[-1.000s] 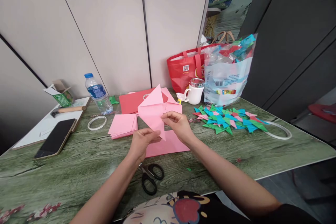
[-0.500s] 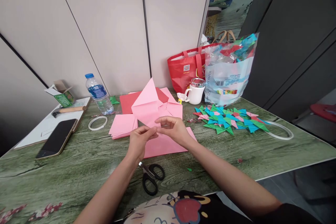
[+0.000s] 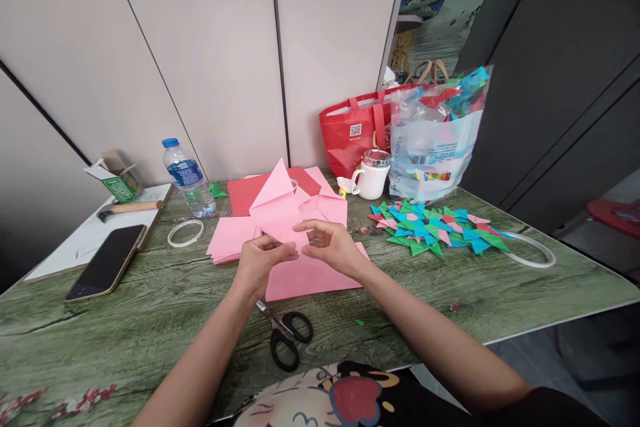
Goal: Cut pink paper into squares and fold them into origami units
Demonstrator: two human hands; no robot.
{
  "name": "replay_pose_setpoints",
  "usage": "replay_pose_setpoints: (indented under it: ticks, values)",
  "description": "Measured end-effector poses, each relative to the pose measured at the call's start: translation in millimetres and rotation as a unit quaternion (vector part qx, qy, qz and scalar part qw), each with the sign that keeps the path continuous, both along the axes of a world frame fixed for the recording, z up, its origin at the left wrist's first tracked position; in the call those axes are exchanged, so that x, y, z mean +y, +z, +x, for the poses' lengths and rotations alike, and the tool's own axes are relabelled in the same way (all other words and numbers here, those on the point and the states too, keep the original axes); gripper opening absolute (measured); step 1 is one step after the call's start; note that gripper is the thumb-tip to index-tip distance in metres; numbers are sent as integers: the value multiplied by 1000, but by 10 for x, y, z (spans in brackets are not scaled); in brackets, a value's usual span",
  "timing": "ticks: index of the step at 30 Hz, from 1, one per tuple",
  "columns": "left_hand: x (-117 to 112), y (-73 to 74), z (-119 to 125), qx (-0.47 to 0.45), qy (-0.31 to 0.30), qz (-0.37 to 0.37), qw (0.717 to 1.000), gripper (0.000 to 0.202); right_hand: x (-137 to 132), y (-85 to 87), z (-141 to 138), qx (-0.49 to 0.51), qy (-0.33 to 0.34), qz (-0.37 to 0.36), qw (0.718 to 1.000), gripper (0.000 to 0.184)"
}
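Observation:
A partly folded sheet of pink paper [image 3: 277, 208] is held up over the table, its pointed top directed away from me. My left hand [image 3: 261, 261] pinches its near edge between thumb and fingers. My right hand [image 3: 330, 245] is at the paper's near right side, fingers curved and thumb close to the left thumb; its exact contact is hard to make out. Beneath the hands lies a larger pink sheet [image 3: 315, 280]. A stack of pink squares [image 3: 227, 238] sits to the left. Black-handled scissors [image 3: 285, 335] rest on the table close to me.
Folded coloured paper pieces [image 3: 430, 227] are heaped at right beside a white tape roll [image 3: 535, 253]. Behind stand a white mug [image 3: 373, 180], a red bag [image 3: 345, 137] and a plastic bag [image 3: 433, 147]. A water bottle [image 3: 187, 180], another tape roll [image 3: 185, 233] and a phone [image 3: 107, 260] are at left.
The held paper's tip has come down and its upright part leans lower. My left hand has shifted slightly left, leaving a small gap between the two hands.

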State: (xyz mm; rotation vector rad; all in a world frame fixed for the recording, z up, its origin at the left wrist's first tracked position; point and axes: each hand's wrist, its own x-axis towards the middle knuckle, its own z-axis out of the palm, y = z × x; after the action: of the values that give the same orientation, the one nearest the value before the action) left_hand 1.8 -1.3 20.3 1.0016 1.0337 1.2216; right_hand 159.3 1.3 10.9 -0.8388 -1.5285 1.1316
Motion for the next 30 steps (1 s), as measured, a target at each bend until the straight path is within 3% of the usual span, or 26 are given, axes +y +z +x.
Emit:
replay_pose_setpoints:
  ticks: [11, 30]
  values:
    - [34, 43, -99, 45, -28, 4, 999, 21, -32, 43, 26, -19, 43, 25, 999, 41]
    - [18, 121, -156, 51, -112, -26, 992, 18, 12, 35, 104, -56, 53, 26, 997, 44]
